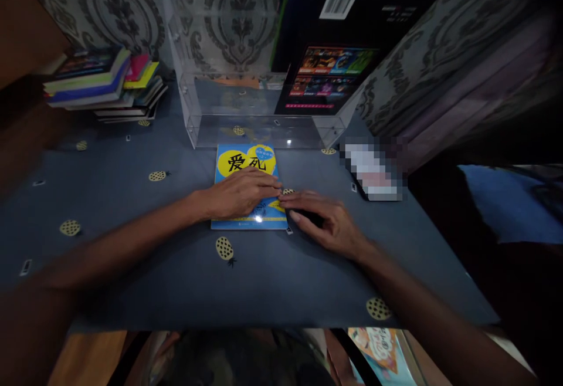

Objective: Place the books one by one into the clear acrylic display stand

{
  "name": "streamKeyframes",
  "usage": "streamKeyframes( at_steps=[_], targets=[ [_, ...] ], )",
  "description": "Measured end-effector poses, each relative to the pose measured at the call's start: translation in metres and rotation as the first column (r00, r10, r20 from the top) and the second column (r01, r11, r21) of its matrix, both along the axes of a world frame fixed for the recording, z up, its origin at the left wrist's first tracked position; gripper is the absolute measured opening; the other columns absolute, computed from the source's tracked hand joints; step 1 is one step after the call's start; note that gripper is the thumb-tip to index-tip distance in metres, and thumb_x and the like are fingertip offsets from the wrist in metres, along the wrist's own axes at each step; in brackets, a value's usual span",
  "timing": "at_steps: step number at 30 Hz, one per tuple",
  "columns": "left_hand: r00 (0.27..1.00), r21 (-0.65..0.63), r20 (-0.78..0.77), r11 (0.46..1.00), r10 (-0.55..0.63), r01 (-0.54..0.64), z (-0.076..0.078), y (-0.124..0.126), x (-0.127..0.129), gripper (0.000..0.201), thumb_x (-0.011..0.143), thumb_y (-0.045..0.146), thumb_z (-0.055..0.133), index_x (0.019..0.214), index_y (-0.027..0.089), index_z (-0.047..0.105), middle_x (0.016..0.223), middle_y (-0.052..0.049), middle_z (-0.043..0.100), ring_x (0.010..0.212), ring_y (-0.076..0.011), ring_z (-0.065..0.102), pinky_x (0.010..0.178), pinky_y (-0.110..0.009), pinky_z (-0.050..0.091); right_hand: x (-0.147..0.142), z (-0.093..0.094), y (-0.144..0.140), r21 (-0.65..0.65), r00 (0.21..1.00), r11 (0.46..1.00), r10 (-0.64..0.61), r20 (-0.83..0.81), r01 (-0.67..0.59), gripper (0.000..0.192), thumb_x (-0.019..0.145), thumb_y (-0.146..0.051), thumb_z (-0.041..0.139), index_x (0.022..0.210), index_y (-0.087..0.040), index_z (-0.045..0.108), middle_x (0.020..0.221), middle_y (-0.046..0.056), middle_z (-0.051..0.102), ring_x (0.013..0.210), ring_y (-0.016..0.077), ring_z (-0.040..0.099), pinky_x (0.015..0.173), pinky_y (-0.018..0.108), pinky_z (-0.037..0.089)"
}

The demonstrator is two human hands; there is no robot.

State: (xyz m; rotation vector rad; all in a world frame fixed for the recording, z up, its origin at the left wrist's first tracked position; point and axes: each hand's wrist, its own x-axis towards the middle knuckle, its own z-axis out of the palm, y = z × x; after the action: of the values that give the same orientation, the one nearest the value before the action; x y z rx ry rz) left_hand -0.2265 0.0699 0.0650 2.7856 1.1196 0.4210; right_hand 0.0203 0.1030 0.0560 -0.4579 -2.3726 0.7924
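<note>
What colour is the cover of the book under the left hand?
The book is blue with a yellow heart and black characters, seen in the head view.

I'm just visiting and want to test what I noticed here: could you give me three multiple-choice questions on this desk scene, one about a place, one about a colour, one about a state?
1. Where is the stack of books?
A. far left of the table
B. inside the clear case
C. under the right hand

2. What colours is the cover of the book under the hands?
A. red and white
B. blue and yellow
C. green and black

3. How does the left hand lie?
A. clenched around a pen
B. raised off the table
C. flat on the book

Answers: 1 A, the stack sits at the far left, beside the clear case. 2 B, blue cover with a yellow heart. 3 C, its palm is down on the cover, with the right hand at the book's edge.
</note>
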Motion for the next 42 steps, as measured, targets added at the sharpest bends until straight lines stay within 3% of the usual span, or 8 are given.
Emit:
streamKeyframes(
  at_steps=[4,8,16,21,26,33,37,42],
  targets=[
    [1.000,-0.018,-0.004,1.000,-0.001,0.001,0.002,-0.010,0.001,0.042,0.094,0.007,0.047,0.132,0.018,0.060,0.138,-0.009,0.064,0.135,-0.0216,0.054,0.113,-0.043,0.039,0.001,0.003,-0.001,-0.124,0.997,0.989,-0.081,-0.019,0.079,0.025,0.098,-0.034,0.054,0.104,-0.024,0.077,0.102,0.006,0.079,0.096,0.0211,0.074,0.089,0.036,0.059],
    [0.993,-0.051,-0.050,0.994,-0.104,0.101,0.009,-0.028,0.006,0.049,0.090,0.003,0.047,0.135,0.021,0.058,0.142,-0.008,0.061,0.140,-0.0214,0.048,0.115,-0.044,0.035,0.001,0.006,-0.001,-0.194,0.985,0.968,-0.167,-0.037,0.157,0.029,0.099,-0.040,0.053,0.099,-0.024,0.078,0.096,0.006,0.080,0.090,0.0211,0.075,0.083,0.034,0.059],
    [0.986,-0.016,-0.127,0.994,-0.105,0.104,0.008,-0.043,0.012,0.055,0.087,0.000,0.046,0.138,0.017,0.055,0.144,-0.010,0.059,0.142,-0.0219,0.045,0.113,-0.043,0.036,-0.002,0.006,-0.003,-0.188,0.992,0.976,-0.120,-0.025,0.113,0.028,0.098,-0.040,0.054,0.098,-0.025,0.078,0.093,0.005,0.079,0.089,0.0195,0.074,0.080,0.032,0.059],
    [0.982,0.056,-0.158,0.992,-0.102,0.112,0.009,-0.061,0.011,0.042,0.096,0.010,0.045,0.136,0.013,0.056,0.139,-0.014,0.062,0.135,-0.0237,0.052,0.111,-0.041,0.039,-0.001,0.003,-0.004,-0.061,0.997,0.997,-0.055,-0.051,0.052,0.019,0.095,-0.029,0.059,0.103,-0.022,0.075,0.097,0.006,0.079,0.093,0.0203,0.074,0.086,0.035,0.059],
    [0.979,0.125,-0.202,0.990,-0.039,0.065,0.008,-0.079,0.006,0.042,0.100,0.011,0.039,0.140,0.010,0.052,0.138,-0.016,0.062,0.134,-0.0238,0.053,0.113,-0.040,0.040,-0.003,-0.002,-0.003,0.105,0.998,0.994,0.022,-0.060,-0.015,0.017,0.094,-0.022,0.060,0.103,-0.022,0.074,0.100,0.007,0.079,0.096,0.0212,0.073,0.088,0.040,0.059],
    [0.992,0.217,-0.122,0.976,0.024,0.003,0.005,-0.101,-0.023,0.039,0.100,0.008,0.038,0.135,0.009,0.054,0.126,-0.017,0.068,0.121,-0.0246,0.062,0.102,-0.040,0.052,-0.004,-0.001,-0.004,0.215,0.998,0.975,0.058,-0.032,-0.050,0.015,0.092,-0.020,0.062,0.099,-0.023,0.075,0.101,0.008,0.077,0.100,0.0234,0.071,0.088,0.045,0.059],
    [0.992,0.204,-0.084,0.976,0.097,-0.078,0.007,-0.114,-0.042,0.041,0.098,0.006,0.041,0.135,0.013,0.055,0.124,-0.016,0.069,0.117,-0.0246,0.064,0.097,-0.040,0.057,-0.007,-0.001,-0.010,0.278,0.994,0.957,0.100,-0.033,-0.088,0.019,0.092,-0.017,0.062,0.105,-0.023,0.073,0.107,0.008,0.077,0.107,0.0235,0.069,0.093,0.045,0.058],
    [0.987,0.181,0.038,0.970,0.156,-0.160,0.006,-0.120,-0.055,0.043,0.098,0.007,0.043,0.137,0.020,0.056,0.123,-0.013,0.069,0.119,-0.0231,0.064,0.098,-0.040,0.058,-0.018,0.000,-0.019,0.322,0.970,0.915,0.232,0.071,-0.243,0.032,0.095,-0.022,0.061,0.126,-0.019,0.066,0.128,0.012,0.071,0.126,0.0251,0.062,0.110,0.050,0.048]
  ],
)
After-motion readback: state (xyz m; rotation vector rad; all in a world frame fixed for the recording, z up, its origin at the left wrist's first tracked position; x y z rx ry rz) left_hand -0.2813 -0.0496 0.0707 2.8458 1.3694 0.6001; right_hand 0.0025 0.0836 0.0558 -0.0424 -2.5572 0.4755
